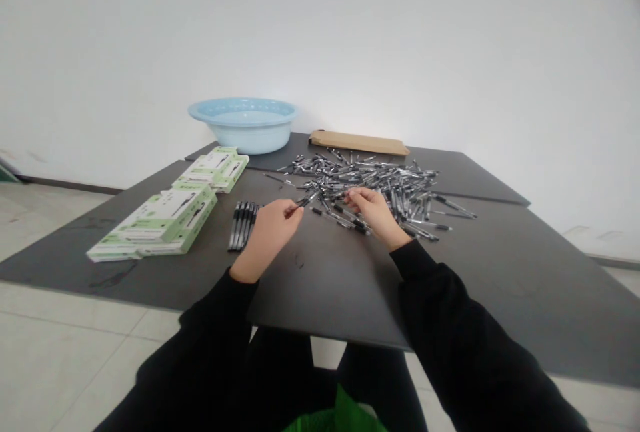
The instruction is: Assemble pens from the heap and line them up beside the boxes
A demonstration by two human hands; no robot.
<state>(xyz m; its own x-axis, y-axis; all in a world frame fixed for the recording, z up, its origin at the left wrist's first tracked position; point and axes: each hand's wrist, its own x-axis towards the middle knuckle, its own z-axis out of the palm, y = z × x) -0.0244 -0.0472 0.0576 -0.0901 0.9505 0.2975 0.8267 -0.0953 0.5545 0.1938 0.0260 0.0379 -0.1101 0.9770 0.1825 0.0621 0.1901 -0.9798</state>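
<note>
My left hand (pixel 275 229) has thumb and forefinger closed on a pen (pixel 309 198), which points away from me towards the pile. A heap of clear pens with black grips (pixel 400 185) spreads over the middle of the table. My right hand (pixel 375 213) is at the near edge of this heap with its fingertips pinched together; whatever they hold, if anything, is too small to make out. Left of my left hand, a neat row of pens (pixel 242 225) lies side by side, partly covered by that hand.
White and green pen boxes (pixel 167 215) are stacked at the left of the dark table (pixel 330 285). A light blue basin (pixel 250 132) stands at the back, beside a flat brown cardboard piece (pixel 357 142). The white wall rises behind them.
</note>
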